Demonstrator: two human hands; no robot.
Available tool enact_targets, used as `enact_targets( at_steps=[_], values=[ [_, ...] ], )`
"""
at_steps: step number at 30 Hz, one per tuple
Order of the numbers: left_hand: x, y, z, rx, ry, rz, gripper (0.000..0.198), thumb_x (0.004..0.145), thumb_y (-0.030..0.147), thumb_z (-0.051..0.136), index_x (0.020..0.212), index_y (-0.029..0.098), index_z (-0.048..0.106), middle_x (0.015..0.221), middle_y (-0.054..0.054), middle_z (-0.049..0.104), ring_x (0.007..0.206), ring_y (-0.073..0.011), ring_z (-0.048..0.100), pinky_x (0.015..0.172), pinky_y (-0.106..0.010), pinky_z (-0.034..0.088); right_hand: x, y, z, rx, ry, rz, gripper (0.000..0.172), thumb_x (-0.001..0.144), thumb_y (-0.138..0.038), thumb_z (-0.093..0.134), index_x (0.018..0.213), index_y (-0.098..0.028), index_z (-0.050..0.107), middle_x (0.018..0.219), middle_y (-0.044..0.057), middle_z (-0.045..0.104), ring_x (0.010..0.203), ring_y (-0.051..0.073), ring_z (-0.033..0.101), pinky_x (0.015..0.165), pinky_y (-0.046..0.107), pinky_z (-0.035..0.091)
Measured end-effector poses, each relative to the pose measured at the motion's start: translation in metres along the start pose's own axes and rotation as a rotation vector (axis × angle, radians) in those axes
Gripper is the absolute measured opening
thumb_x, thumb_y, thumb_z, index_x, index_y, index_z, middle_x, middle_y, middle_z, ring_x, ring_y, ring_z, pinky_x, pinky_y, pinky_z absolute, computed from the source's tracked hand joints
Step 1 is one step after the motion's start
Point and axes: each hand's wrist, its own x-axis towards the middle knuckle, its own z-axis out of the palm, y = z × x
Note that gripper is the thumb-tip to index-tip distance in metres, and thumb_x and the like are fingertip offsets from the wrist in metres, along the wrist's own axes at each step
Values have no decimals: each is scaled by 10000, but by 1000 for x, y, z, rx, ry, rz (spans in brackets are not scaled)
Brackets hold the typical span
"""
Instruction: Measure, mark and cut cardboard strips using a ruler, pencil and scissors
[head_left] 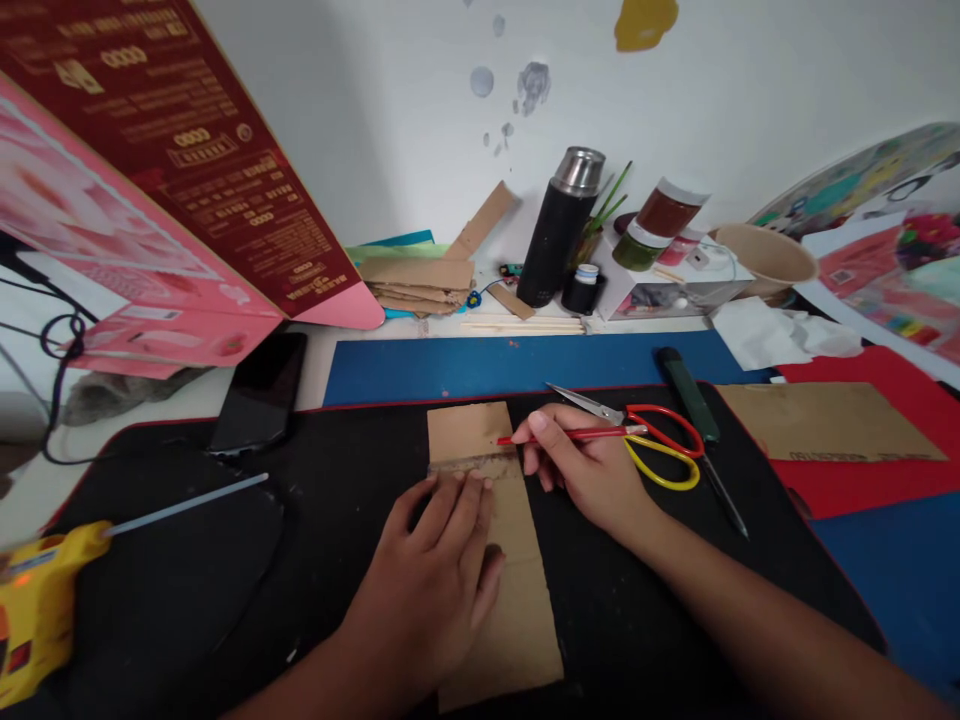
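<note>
Reporter: In the head view, your right hand (589,475) grips a red pencil (600,434) between thumb and fingers, beside the far end of a cardboard strip (521,600). The strip lies lengthwise before you on a black mat (337,520).

Editor: And your left hand (435,570), what does it grip?

Reporter: Nothing that shows. You lay it palm down on the cardboard, fingers stretched forward, fingertips at a narrow dark band (472,464) crossing the strip. Whether that band is a clear ruler or part of the cardboard, I cannot tell.

Editor: Does your pencil touch down?

Reporter: Its left end reaches over the strip just beyond the band. Contact cannot be made out, nor which end is sharpened.

Editor: What would serve you well here?

Reporter: Firm, even pressure from your left fingertips should stop the cardboard skidding. A light, steady pencil suits it best; a hard push could dent the surface. Give those fingertips room, too, with the pencil's end so near. The scissors (616,414) lie just beside your right hand, where a wide stroke could knock them.
</note>
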Motion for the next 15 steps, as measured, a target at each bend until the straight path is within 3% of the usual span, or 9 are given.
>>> enact_targets(
  at_steps=[15],
  values=[
    [2, 0, -2, -16, -8, -5, 370, 1080, 269, 527, 1322, 68, 722, 1347, -139, 765, 1228, -306, 689, 1073, -499, 471, -1, 11, 2, -111, 0, -28, 446, 1093, -531, 560, 853, -200, 735, 606, -27, 627, 467, 100, 527, 452, 233, 402]
  ],
)
